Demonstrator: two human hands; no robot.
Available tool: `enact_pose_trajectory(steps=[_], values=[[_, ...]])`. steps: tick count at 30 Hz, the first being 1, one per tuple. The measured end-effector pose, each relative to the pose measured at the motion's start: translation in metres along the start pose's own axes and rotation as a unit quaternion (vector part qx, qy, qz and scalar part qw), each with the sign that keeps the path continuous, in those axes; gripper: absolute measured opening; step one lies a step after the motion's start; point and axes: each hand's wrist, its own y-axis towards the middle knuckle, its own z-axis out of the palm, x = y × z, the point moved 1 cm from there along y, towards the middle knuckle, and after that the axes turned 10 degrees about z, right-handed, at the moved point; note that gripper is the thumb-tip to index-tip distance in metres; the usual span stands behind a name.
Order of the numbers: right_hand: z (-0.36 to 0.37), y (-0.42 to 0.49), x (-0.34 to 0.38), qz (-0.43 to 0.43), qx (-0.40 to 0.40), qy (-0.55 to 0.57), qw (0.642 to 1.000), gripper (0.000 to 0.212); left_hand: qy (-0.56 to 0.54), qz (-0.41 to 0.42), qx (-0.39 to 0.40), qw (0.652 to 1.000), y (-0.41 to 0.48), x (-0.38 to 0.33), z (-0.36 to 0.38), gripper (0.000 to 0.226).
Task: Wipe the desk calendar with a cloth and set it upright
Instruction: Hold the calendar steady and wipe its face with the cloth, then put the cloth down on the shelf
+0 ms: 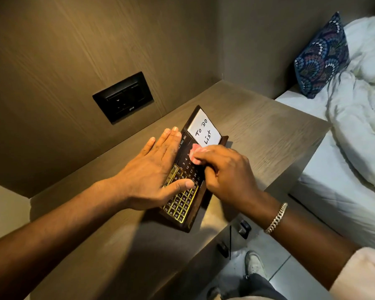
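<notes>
A dark wooden desk calendar (183, 204) lies flat on the wooden shelf top (258, 131). It has a gold number grid near me and a white "To Do List" panel (204, 129) at its far end. My left hand (154, 169) lies flat and open along the calendar's left edge, with the thumb pressing on the grid. My right hand (227, 172) is closed around a small pink cloth (195, 153), which it presses onto the dark middle of the calendar just below the white panel. Most of the cloth is hidden in the fist.
A black switch and socket plate (122, 97) sits in the wall behind the shelf. To the right is a bed with white bedding (359, 126) and a blue patterned pillow (322, 57). Below the shelf edge a tiled floor and my shoe (254, 265) show.
</notes>
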Motion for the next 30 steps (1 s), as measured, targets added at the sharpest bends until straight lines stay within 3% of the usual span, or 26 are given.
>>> enact_pose_trajectory(steps=[4, 9, 15, 20, 23, 26, 27, 28, 30], values=[[0.009, -0.009, 0.019, 0.015, -0.047, 0.118, 0.992, 0.037, -0.021, 0.009, -0.01, 1.0, 0.004, -0.003, -0.001, 0.105], [0.003, -0.033, 0.013, -0.025, 0.005, 0.086, 0.996, 0.043, -0.073, 0.011, -0.021, 0.997, 0.002, -0.001, 0.0, 0.101], [0.0, 0.004, 0.02, 0.118, -0.032, 0.066, 0.99, 0.035, -0.082, 0.009, -0.021, 0.996, 0.007, -0.003, 0.001, 0.1], [-0.008, -0.006, 0.029, 0.092, 0.052, 0.141, 0.984, 0.029, -0.125, -0.009, -0.036, 0.991, 0.004, -0.002, 0.005, 0.098], [-0.02, 0.007, 0.02, 0.168, 0.137, 0.289, 0.932, 0.029, -0.111, -0.018, -0.041, 0.993, 0.004, -0.004, 0.003, 0.1], [-0.042, 0.029, -0.007, 0.272, 0.163, 0.435, 0.843, 0.033, -0.089, -0.029, -0.035, 0.995, 0.006, -0.007, 0.002, 0.101], [-0.053, 0.038, -0.019, 0.284, 0.158, 0.448, 0.833, 0.033, -0.08, -0.034, -0.031, 0.996, 0.007, -0.007, 0.002, 0.1], [-0.064, 0.046, -0.032, 0.276, 0.147, 0.431, 0.847, 0.033, -0.07, -0.038, -0.027, 0.996, 0.008, -0.008, 0.002, 0.099], [-0.088, 0.065, -0.065, 0.201, 0.102, 0.288, 0.931, 0.032, -0.045, -0.046, -0.013, 0.998, 0.01, -0.009, 0.0, 0.099]])
